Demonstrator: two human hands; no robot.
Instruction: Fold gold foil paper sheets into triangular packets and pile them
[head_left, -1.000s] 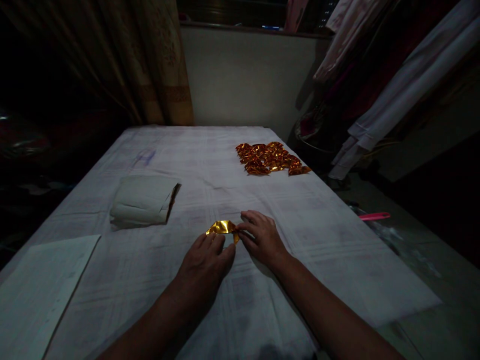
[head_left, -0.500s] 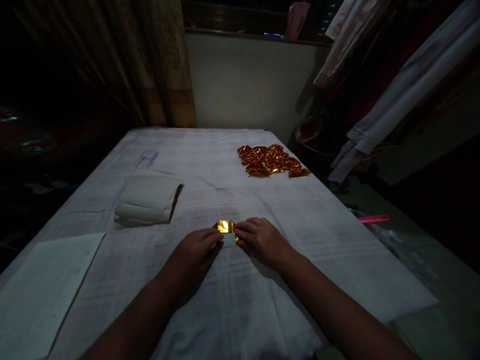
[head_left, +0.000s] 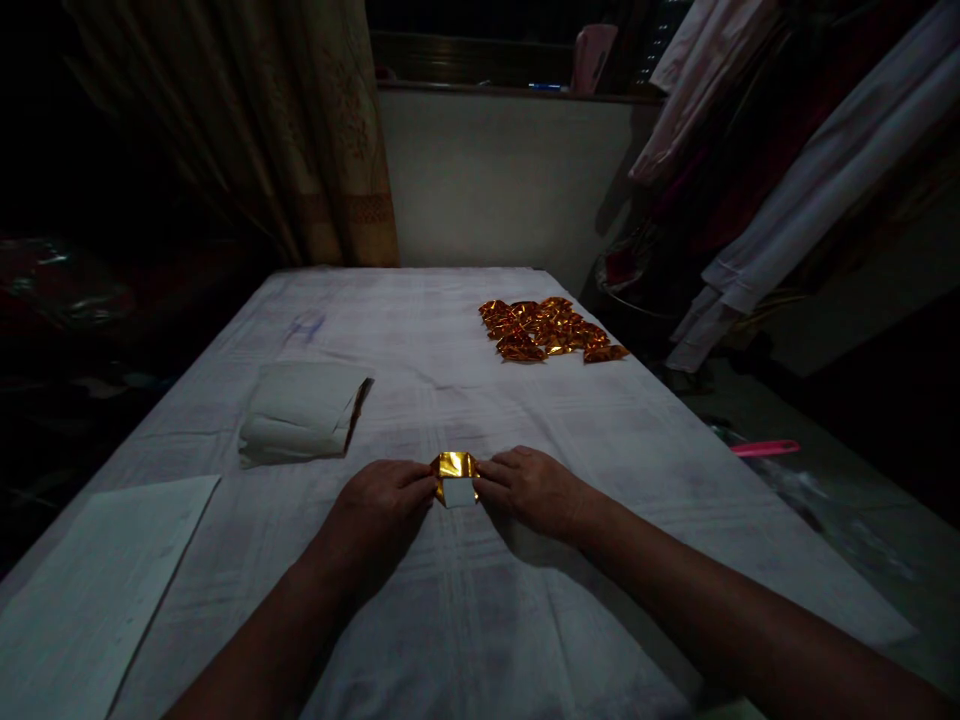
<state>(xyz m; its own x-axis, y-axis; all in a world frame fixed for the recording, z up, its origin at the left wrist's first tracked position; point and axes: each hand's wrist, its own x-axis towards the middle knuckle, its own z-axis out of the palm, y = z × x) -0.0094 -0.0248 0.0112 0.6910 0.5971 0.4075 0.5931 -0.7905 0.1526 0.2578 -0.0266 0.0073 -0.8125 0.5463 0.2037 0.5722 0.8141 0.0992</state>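
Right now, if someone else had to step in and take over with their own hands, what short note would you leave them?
Left hand and right hand each pinch one end of a small gold foil piece on the white cloth; its white underside shows at the near edge.
A pile of folded gold pieces lies far right.
A stack of white sheets lies to the left, a large paper near left.
The piece in hand is partly folded; the stack seems not yet used.

The scene is dimly lit from above. The white cloth (head_left: 465, 340) and the back wall (head_left: 495, 180) are picked out, while the left side is lost in darkness. Glare is thrown off the gold foil (head_left: 455, 465). Edges are stretched by the wide lens and softly blurred.
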